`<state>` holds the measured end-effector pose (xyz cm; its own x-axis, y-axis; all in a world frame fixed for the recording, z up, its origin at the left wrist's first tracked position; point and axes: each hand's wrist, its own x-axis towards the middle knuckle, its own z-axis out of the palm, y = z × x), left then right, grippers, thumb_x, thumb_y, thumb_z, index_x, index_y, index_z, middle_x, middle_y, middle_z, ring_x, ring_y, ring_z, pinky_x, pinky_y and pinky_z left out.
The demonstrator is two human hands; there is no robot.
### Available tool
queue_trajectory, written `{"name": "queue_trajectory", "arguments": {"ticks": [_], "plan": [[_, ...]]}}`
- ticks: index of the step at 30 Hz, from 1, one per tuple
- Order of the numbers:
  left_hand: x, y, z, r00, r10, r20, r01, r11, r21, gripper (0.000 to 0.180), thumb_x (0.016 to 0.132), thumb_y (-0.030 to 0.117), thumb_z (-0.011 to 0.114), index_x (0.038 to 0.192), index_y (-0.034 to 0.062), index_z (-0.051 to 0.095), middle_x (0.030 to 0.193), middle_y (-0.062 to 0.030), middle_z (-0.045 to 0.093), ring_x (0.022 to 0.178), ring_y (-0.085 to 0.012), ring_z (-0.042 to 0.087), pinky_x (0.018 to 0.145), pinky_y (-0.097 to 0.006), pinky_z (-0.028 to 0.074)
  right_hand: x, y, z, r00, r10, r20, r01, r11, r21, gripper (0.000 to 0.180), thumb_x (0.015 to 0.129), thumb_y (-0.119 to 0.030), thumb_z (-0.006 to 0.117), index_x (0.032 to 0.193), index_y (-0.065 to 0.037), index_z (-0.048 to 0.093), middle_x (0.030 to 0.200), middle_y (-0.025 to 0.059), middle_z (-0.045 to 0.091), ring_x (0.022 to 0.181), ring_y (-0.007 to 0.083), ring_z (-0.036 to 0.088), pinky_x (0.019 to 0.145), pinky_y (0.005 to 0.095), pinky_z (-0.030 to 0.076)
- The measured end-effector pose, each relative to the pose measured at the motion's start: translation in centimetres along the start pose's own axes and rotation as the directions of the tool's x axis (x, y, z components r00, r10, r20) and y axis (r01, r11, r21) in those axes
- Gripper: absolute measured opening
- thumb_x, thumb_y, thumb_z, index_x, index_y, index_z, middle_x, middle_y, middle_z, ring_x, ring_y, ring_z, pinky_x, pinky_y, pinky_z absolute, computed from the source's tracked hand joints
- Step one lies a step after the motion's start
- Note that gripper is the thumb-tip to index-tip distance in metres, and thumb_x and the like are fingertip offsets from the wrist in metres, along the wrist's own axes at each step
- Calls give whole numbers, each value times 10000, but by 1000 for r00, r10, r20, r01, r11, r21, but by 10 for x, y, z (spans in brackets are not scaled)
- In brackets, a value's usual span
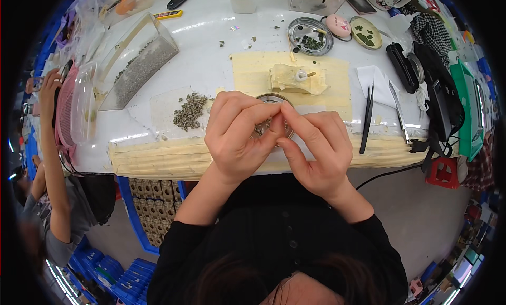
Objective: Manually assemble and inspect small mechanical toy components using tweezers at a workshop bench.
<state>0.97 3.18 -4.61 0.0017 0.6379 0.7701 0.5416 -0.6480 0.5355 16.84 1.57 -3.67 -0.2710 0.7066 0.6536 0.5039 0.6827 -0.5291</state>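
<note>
both hands work over the round metal dish (272, 100) at the table edge — left hand (234, 136) and right hand (316, 147) pinch closed on a tiny part, too small to identify. loose grey pieces (188, 111) remain unprocessed — progress looks partial.

Round metal dish (272, 99) mostly hidden behind hands; pinched item too small to tell.

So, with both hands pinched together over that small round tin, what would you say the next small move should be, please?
Probably lower the pinched piece into the round tin. The left hand and right hand meet fingertip to fingertip directly above it, and it already holds similar small grey bits; what they pinch is too small to identify.
</note>
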Motion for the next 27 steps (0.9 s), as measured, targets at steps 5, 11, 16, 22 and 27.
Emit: {"name": "queue_trajectory", "arguments": {"ticks": [5,11,16,22,27], "plan": [[0,-1,1,1000,-12,-8,12,1000,-1,218,625,-18,791,808,47,692,731,-36,622,668,-210,562,598,-307,435,0,5,3,997,-66,-37,59,987,-147,427,770,-158,756,1182,-68,695,818,38,599,691,209,532,612,318,447],[1,0,0,1000,-22,1,22,999,-29,210,629,-13,796,804,48,699,732,-37,634,670,-204,568,601,-301,440,-1,7,5,994,-75,-85,60,985,-160,362,783,-144,748,1136,-69,718,793,29,610,679,202,527,609,314,441],[2,2,-1,999,-30,22,31,998,-54,212,635,-3,807,817,46,710,738,-38,642,675,-201,574,597,-298,448,-2,8,6,992,-61,-110,50,994,-97,351,775,-86,741,1122,-37,715,800,47,633,679,209,553,599,318,455],[1,2,-4,999,-22,29,25,993,-115,242,630,-27,810,841,45,715,752,-35,645,686,-199,577,598,-292,450,-3,-1,0,960,280,17,-271,910,313,249,879,-49,663,1117,15,696,859,87,671,789,202,637,688,287,503],[2,3,-6,998,52,28,-48,990,-132,283,624,-36,812,881,53,732,782,-27,646,693,-196,576,597,-285,452,-4,2,-6,796,503,336,-535,328,778,213,962,-77,593,1120,37,678,907,64,685,852,128,623,781,260,498]]}}
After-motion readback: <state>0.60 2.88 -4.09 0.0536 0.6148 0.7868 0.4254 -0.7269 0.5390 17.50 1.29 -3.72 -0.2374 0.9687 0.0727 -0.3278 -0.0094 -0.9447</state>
